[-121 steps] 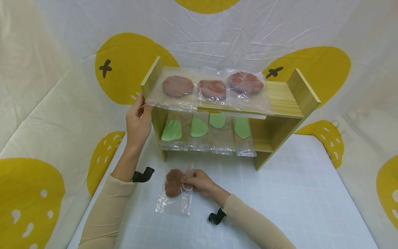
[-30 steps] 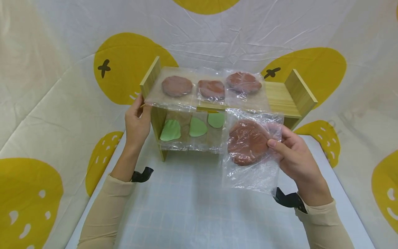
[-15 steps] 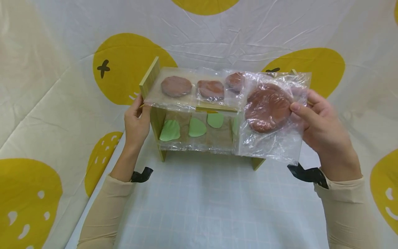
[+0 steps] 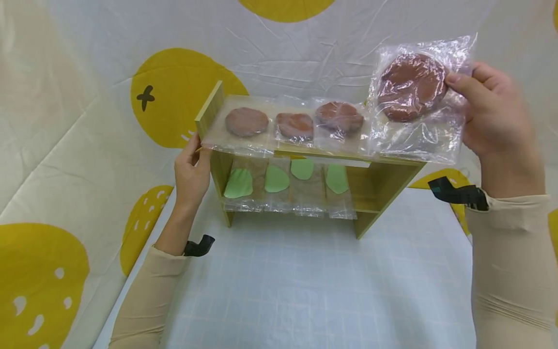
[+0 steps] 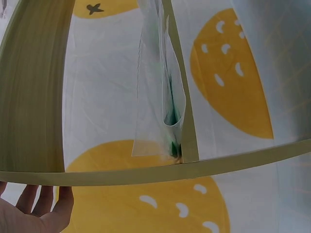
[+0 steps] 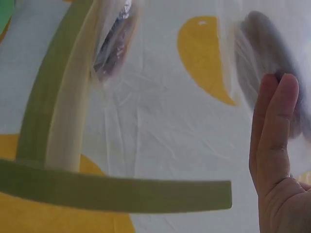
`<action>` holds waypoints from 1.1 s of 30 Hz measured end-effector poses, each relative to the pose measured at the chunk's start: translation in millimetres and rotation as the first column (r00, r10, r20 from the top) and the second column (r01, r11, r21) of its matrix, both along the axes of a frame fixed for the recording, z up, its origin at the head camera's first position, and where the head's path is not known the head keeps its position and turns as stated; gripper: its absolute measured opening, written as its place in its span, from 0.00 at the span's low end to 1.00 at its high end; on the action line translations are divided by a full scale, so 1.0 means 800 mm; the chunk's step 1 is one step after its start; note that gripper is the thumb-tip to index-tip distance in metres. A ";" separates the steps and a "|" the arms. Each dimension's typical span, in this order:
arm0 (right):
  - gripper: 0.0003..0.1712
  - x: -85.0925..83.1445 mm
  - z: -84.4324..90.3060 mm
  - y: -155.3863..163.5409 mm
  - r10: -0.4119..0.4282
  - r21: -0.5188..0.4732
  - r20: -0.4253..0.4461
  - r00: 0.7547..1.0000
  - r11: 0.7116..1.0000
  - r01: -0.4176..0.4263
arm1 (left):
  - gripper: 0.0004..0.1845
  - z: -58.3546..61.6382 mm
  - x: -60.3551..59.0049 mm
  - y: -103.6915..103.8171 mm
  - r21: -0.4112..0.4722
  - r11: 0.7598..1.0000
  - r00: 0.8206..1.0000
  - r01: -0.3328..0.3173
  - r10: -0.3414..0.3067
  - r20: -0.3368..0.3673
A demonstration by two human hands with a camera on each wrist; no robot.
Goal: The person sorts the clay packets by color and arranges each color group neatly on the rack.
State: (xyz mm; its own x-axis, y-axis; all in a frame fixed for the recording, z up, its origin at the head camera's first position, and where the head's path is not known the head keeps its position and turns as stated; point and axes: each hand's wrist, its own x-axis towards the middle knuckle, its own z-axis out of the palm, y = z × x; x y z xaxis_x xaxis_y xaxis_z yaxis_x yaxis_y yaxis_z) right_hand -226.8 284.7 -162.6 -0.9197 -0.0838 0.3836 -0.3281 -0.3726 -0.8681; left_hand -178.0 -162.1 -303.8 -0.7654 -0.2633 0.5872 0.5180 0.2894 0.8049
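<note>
My right hand (image 4: 497, 109) pinches a clear plastic bag with a round reddish-brown patty (image 4: 411, 87) inside. This bag is held up at the right end of a small wooden shelf (image 4: 394, 186), hiding much of that end. In the right wrist view, fingers of the hand (image 6: 274, 141) lie against the bagged patty (image 6: 260, 48). My left hand (image 4: 192, 169) grips the front edge of the shelf's left side panel. The left wrist view has its fingers on the outside of that panel (image 5: 116, 177); the thumb is hidden there.
Three bagged patties (image 4: 246, 122) lie side by side on the top board, left to middle. Several bags with flat green pieces (image 4: 276, 179) lie on the lower board. The shelf stands on a pale checked tabletop (image 4: 279, 291), before a white cloth (image 4: 279, 53) with yellow figures.
My right hand has lifted the bagged patty from the table in front and carried it up and right to the shelf's right end. The left hand stays at the left panel.
</note>
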 end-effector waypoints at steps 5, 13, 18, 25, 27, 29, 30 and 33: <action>0.11 -0.024 0.008 0.013 -0.085 0.098 0.144 0.986 0.993 0.071 | 0.21 -0.001 0.001 0.000 0.004 1.000 1.000 0.000 0.000 -0.006; 0.16 -0.048 0.000 0.017 -0.044 0.251 0.330 0.943 0.967 -0.043 | 0.21 -0.001 0.000 -0.001 -0.009 1.000 1.000 -0.007 0.007 -0.012; 0.20 -0.052 -0.006 0.009 -0.049 0.374 0.336 0.941 0.923 -0.085 | 0.21 -0.001 0.000 -0.001 -0.007 1.000 1.000 0.001 -0.001 -0.013; 0.25 -0.049 -0.001 0.007 -0.239 0.662 0.231 0.943 0.749 0.028 | 0.22 -0.001 -0.001 -0.001 -0.012 1.000 1.000 0.003 -0.003 -0.012; 0.25 -0.048 0.000 0.007 -0.290 0.722 0.164 0.943 0.686 0.086 | 0.22 0.000 -0.001 0.000 -0.010 1.000 1.000 0.002 -0.002 -0.012; 0.27 -0.046 -0.001 0.008 -0.333 0.767 0.102 0.937 0.626 0.139 | 0.22 0.000 -0.001 0.000 -0.013 1.000 1.000 0.000 0.000 -0.012; 0.29 -0.046 -0.002 0.009 -0.350 0.780 0.081 0.933 0.605 0.159 | 0.22 0.000 -0.001 0.000 -0.013 1.000 1.000 -0.001 0.000 -0.012; 0.34 -0.042 -0.004 0.012 -0.384 0.808 0.032 0.923 0.553 0.203 | 0.22 0.000 -0.001 0.000 -0.014 1.000 1.000 0.002 -0.002 -0.011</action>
State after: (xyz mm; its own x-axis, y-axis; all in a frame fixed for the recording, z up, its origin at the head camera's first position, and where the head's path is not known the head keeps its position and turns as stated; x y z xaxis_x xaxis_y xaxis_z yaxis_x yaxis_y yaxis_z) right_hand -260.7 294.1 -165.6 -0.9914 0.0233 0.1289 -0.0937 0.5615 -0.8222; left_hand -179.1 -162.1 -303.8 -0.7593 -0.2537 0.5992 0.5276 0.2991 0.7951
